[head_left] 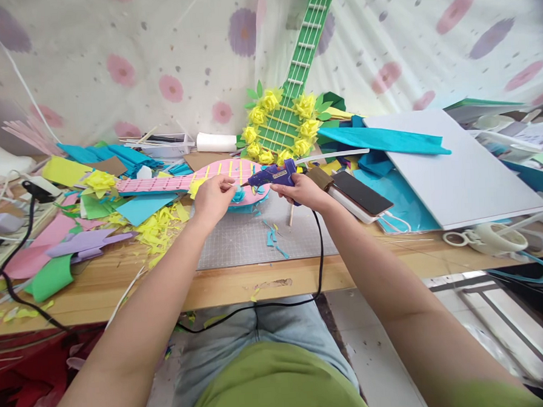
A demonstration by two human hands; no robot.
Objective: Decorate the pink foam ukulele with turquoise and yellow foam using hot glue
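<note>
A blue hot glue gun (274,175) with a long glue stick out of its back is gripped in my right hand (305,191). Its nozzle points left at the fingertips of my left hand (214,198), which are pinched together; what lies between them, if anything, is too small to make out. Both hands are over the round body of a pink paper guitar (215,170) with yellow strips, lying with its neck to the left. A blue paper flower (238,195) sits on the body just below the nozzle. My left hand covers part of the guitar.
Behind stands a green paper guitar (289,114) ringed with yellow flowers. A grey cutting mat (228,242) holds blue scraps. Paper sheets and yellow shreds (161,230) crowd the left. A phone (362,192), white board (461,169) and cup (501,237) are right. The gun's black cable (320,255) hangs over the edge.
</note>
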